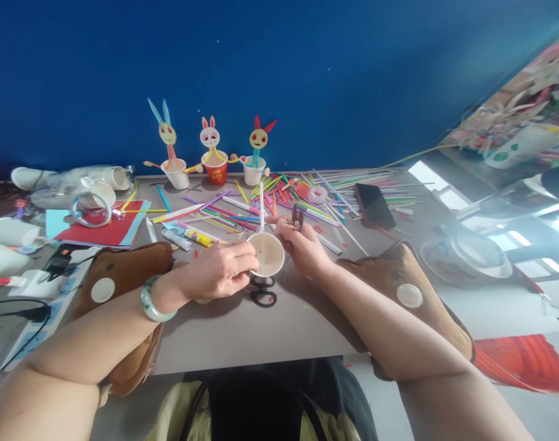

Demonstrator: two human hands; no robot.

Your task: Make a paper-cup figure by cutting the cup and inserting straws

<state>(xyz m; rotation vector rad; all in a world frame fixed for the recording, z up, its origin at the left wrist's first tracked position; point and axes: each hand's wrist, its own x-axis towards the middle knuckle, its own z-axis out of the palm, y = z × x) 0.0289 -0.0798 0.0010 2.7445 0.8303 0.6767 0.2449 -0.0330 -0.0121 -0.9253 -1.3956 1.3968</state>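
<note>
A white paper cup [267, 255] is tipped so its open mouth faces me. My left hand [226, 267], with a jade-like bangle at the wrist, grips its left rim, fingers closed. A thin white stick [261, 205] rises at the cup's far side; where its lower end sits I cannot make out. My right hand [304, 245] is closed just right of the cup, around a black-handled tool [298, 217] whose working end is hidden. Black scissors [263, 298] lie on the table below the cup, their blades out of sight.
Three cup figures [216, 168] with rabbit-like heads stand along the blue wall. Coloured sticks, markers [199, 237], a tape roll [316, 194] and a phone [375, 205] lie in front. Brown cushions [426, 294] flank my arms. Paper sheets [118, 229] and a power strip [54, 324] are left.
</note>
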